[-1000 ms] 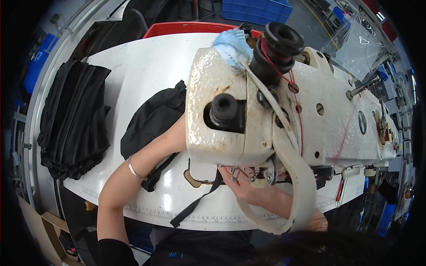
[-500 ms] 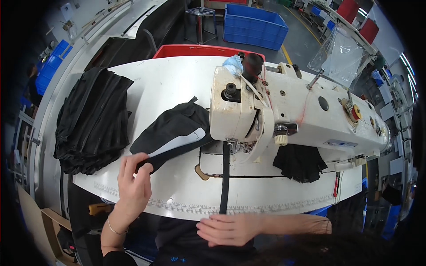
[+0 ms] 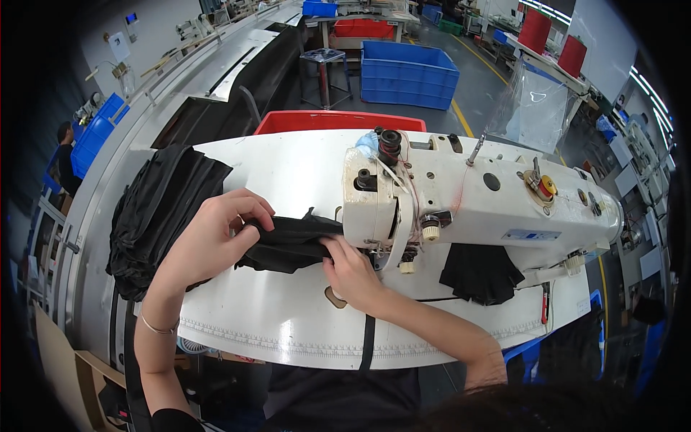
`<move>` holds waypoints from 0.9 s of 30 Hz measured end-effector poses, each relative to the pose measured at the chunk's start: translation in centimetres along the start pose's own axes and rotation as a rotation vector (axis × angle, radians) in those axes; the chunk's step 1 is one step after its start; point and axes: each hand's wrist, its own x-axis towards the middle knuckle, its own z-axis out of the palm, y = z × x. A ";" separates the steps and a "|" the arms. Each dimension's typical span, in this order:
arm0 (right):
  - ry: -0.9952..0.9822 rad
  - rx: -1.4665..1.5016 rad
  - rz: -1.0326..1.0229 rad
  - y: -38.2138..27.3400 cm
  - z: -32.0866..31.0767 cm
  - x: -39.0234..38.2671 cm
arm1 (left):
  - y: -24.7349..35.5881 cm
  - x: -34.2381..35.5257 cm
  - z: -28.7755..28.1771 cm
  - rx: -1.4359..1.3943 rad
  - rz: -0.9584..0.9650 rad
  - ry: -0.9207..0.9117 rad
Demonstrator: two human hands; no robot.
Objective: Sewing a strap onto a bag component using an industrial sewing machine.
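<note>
A black fabric piece [image 3: 288,248] lies on the white table, its right end beside the head of a white sewing machine [image 3: 461,194]. My left hand [image 3: 216,234] is curled at the fabric's left end, thumb and fingers closing on its edge. Close to the needle area, my right hand [image 3: 353,277] grips the fabric's right end between thumb and fingers; part of its fingertips is hidden. A narrow black strip [image 3: 368,342] runs from under my right hand to the table's near edge. The needle itself is hidden.
To the left rises a thick stack of black fabric pieces [image 3: 155,223]. More pleated black cloth [image 3: 481,273] sits under the machine arm. A red-handled tool [image 3: 545,302] lies at the right. Behind the table are a red bin [image 3: 338,122] and a blue crate [image 3: 410,75].
My right hand has left the strip at the near edge and moved up to the fabric by the machine head. The fabric's white patch no longer shows. The whole view has tilted upward.
</note>
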 end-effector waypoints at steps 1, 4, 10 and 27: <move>0.006 -0.033 -0.095 0.7 0.1 -0.2 | -0.5 0.6 -0.1 -0.003 -0.004 -0.004; -0.043 0.000 -0.437 -0.6 -0.9 0.3 | -1.7 1.7 -1.0 0.216 0.029 0.110; -0.016 0.217 -0.200 -1.0 -0.8 0.9 | -4.7 1.8 7.5 0.566 0.885 0.211; -0.029 -0.265 -0.229 -1.8 -2.7 -2.8 | -6.2 -1.3 9.4 0.614 0.576 0.134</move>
